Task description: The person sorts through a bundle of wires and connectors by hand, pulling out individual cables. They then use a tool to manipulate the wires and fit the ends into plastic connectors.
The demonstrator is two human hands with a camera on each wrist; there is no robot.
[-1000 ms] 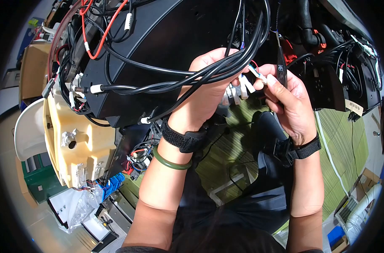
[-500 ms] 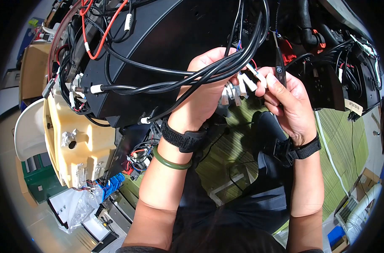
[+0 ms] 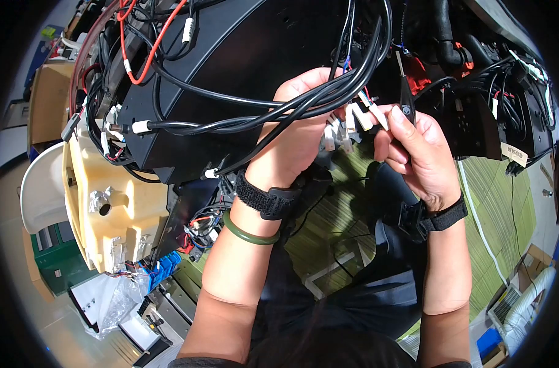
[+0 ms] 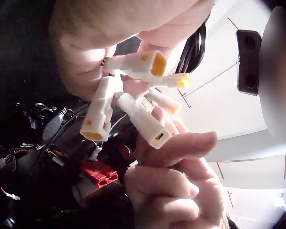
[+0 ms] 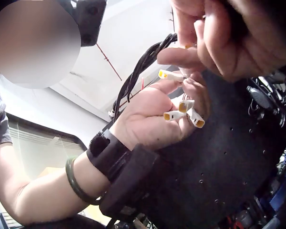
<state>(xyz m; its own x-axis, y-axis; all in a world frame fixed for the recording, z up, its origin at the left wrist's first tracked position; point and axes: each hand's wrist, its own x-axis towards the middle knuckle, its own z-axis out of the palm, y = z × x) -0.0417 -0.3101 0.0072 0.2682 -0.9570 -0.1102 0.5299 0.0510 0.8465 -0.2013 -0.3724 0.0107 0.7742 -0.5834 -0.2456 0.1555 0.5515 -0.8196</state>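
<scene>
In the head view my left hand grips a bunch of white wire connectors under a loop of black cables. Seen from the left wrist, several white connectors with yellowish openings fan out from the curled fingers. My right hand pinches one white connector of this bunch between thumb and index finger, its other fingers curled. From the right wrist, that connector is mostly hidden, while others stick out of the left palm. A black tapered piece hangs right by the right hand's knuckles.
A large black panel fills the space behind the left hand. Red cables loop at the upper left, and a red connector sits behind the right hand. At left stands a cream-coloured housing; green flooring lies below.
My right hand's fingertips have shifted slightly down along the connector, and more of its white body shows. The black tapered piece has slipped a little lower. My left hand holds nearly still.
</scene>
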